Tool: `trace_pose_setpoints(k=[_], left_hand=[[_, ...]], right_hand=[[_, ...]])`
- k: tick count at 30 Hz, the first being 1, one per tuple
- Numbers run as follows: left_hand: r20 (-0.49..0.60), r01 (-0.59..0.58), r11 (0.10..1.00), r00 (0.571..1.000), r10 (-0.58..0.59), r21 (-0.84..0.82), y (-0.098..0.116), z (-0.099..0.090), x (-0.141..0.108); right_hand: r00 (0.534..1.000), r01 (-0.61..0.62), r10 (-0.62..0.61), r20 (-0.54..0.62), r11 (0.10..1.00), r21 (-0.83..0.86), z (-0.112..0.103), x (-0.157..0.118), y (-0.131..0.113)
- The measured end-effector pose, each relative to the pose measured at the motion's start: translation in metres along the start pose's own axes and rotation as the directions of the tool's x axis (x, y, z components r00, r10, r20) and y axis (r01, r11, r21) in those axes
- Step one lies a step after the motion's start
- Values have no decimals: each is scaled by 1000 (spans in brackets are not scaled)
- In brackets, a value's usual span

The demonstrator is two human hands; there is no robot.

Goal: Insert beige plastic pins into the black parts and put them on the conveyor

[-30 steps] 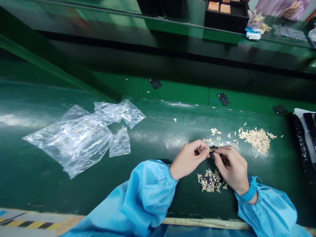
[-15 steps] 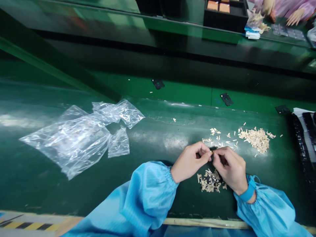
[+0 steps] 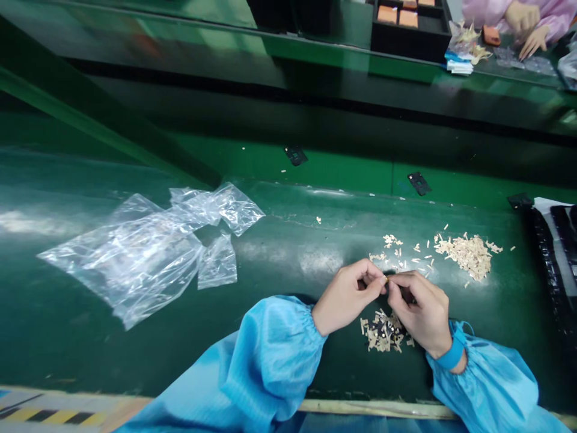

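Small tan-and-black part point(image 3: 386, 279) sits pinched between my left hand point(image 3: 345, 296) and right hand point(image 3: 419, 311), fingertips now closed tighter than a moment ago, above the near pile of tan slips point(image 3: 384, 332) on the green belt point(image 3: 279, 252).

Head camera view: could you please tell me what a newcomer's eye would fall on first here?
Probably the left hand and right hand, in light blue sleeves, pinching one tiny tan piece together at centre right over the dark green glossy worktop. A heap of small beige strips lies beyond them to the right; crumpled clear plastic bags sprawl on the left.
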State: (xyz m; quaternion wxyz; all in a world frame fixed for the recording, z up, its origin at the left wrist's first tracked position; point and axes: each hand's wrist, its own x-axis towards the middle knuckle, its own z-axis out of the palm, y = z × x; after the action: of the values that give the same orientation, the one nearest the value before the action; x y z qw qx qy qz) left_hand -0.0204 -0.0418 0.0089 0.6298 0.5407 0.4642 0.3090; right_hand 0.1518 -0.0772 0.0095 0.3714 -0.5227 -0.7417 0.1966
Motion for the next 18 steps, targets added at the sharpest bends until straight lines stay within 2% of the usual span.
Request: trace_pose_setpoints(k=[5, 7, 8, 9, 11, 13, 14, 16, 18], left_hand=[[-9, -62, 991, 998, 64, 119, -1, -4, 0], [-36, -163, 953, 983, 178, 254, -2, -8, 0], [-38, -252, 907, 959, 280, 337, -3, -10, 1], [-20, -360, 834, 914, 404, 418, -4, -13, 2], [61, -556, 635, 776, 628, 536, -7, -19, 3], [141, -658, 459, 649, 747, 596, -9, -25, 4], [165, -677, 401, 610, 775, 618, -10, -27, 4], [193, -685, 326, 565, 802, 652, -13, -30, 4], [207, -687, 277, 532, 821, 672, -14, -32, 4]], right_hand=[[985, -156, 154, -78, 988, -19, -8, 6, 9], [958, -257, 254, -131, 966, -8, -13, 9, 16], [945, -303, 301, -130, 953, 8, -15, 11, 19], [934, -338, 338, -112, 941, 22, -16, 13, 22], [933, -352, 354, -59, 935, 38, -18, 15, 27], [954, -297, 298, -24, 954, 54, -18, 16, 27], [965, -263, 264, -6, 962, 73, -18, 17, 26], [971, -238, 231, 64, 961, 143, -19, 17, 20], [939, -319, 269, 213, 915, 248, -20, 18, 13]])
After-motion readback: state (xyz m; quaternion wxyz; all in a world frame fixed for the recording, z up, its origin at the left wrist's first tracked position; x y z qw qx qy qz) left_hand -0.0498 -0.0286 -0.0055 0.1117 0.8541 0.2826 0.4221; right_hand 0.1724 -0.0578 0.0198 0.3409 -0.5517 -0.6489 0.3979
